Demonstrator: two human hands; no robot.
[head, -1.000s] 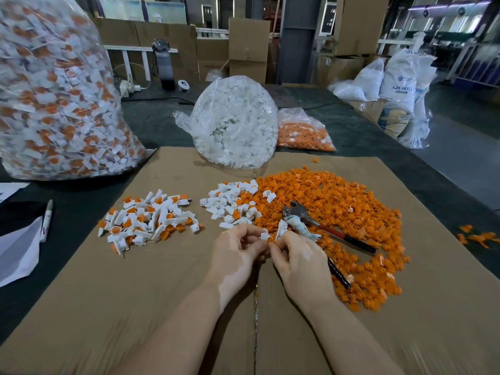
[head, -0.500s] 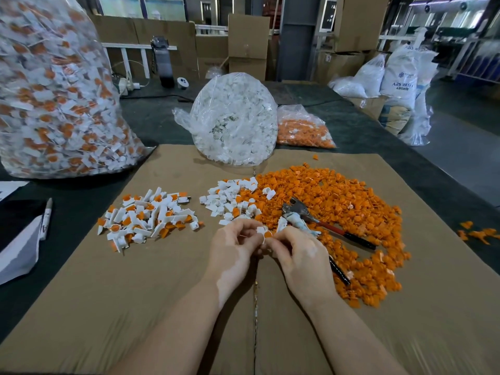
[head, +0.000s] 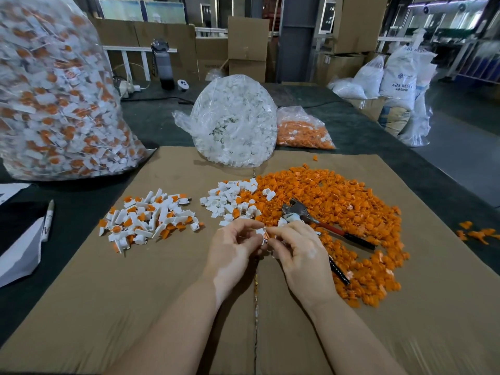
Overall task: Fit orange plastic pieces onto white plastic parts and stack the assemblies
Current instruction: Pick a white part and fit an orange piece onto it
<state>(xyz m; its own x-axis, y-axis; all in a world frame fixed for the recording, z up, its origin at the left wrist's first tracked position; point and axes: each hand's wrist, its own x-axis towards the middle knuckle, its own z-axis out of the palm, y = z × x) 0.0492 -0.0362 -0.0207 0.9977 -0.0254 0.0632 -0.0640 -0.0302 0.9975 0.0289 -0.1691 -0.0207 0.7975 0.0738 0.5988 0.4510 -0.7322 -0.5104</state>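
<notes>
A cardboard sheet (head: 135, 307) covers most of the dark desk (head: 167, 131), and at the upper left of the frame a big clear bag of finished assemblies (head: 54, 98) leans over its edge; it could slump onto the sorted work if knocked. Right of centre spreads the loose orange heap (head: 332, 212), with pliers (head: 319, 223) lying across it, close enough to the right wrist to be bumped. A small pile of white parts (head: 227, 198) touches that heap, so colours may mix. Left of centre lies the pile of done assemblies (head: 151, 217), scattered rather than stacked. At centre the left hand (head: 230, 250) and right hand (head: 300, 253) meet, both pinching one white part with orange piece (head: 263, 234) between fingertips; a skewed push could pop the piece loose. Whether it is seated I cannot tell, as fingers hide most of it
</notes>
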